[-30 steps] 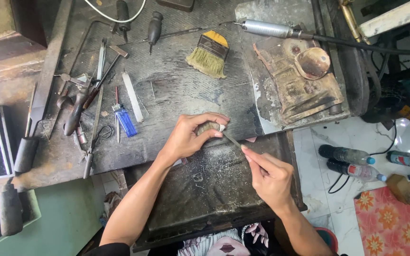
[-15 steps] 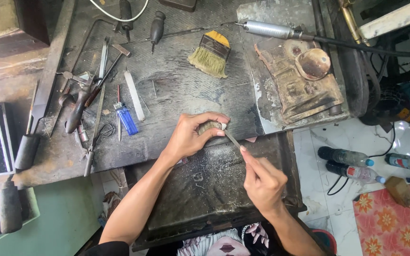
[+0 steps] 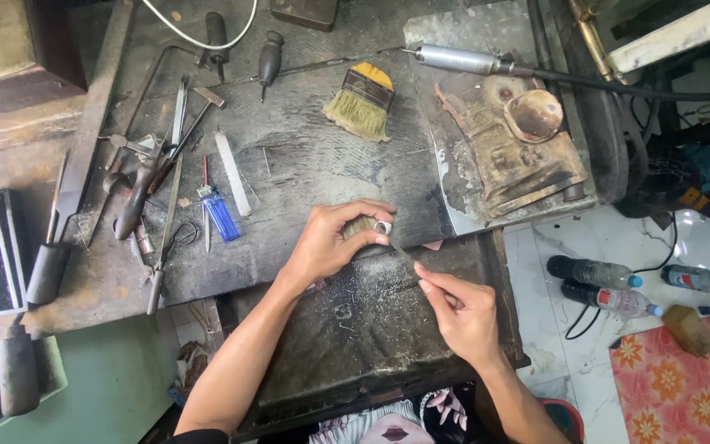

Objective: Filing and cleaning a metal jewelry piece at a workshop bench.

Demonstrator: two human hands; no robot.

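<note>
Right hand [image 3: 463, 316] pinching thin file [image 3: 404, 253] over dark tray [image 3: 355, 353]. Left hand [image 3: 334, 242] clamped on small metal ring [image 3: 383, 228] at worktop [image 3: 306, 164] front edge. Likely light, stiff, slippery; best gripped by rim. Brush [image 3: 361, 103] beyond.

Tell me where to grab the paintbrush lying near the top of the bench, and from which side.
Take the paintbrush by its yellow handle end, at the upper right. It lies flat and tilted, with the splayed bristles pointing down-left toward the hands, so probably come from above, fingers across the flat ferrule and handle, clear of the bristles.
</note>
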